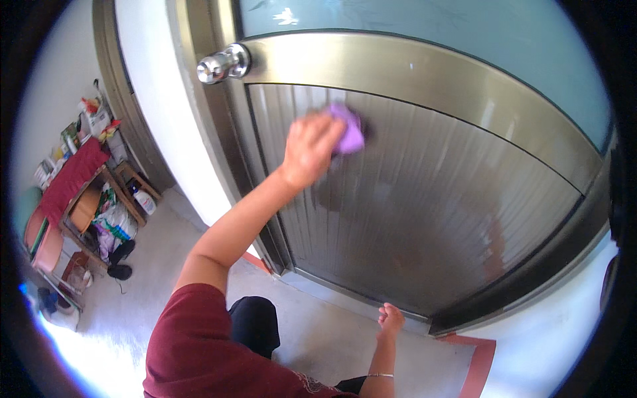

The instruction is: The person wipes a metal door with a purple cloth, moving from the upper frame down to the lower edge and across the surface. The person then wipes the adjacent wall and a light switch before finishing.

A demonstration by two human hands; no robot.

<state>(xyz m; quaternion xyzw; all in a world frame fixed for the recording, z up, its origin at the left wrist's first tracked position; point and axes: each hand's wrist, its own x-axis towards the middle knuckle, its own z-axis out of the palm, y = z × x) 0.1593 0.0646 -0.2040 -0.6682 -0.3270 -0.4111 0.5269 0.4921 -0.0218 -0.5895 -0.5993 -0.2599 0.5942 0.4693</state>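
My left hand is gripping a purple cloth against the upper part of a ribbed metal door panel. Motion blurs the hand and the cloth. The panel belongs to a brass-toned metal door with a round metal knob at its upper left. Low in front of the door hangs my right hand, its fingers loosely curled and nothing visible in them. A thin bangle circles the right wrist.
Left stands a small table with a dark red cloth, bearing several items. Bags lie beneath it, and a white bottle stands beside it. A pink folding chair and black shoes are nearby. Frosted glass fills the door's top.
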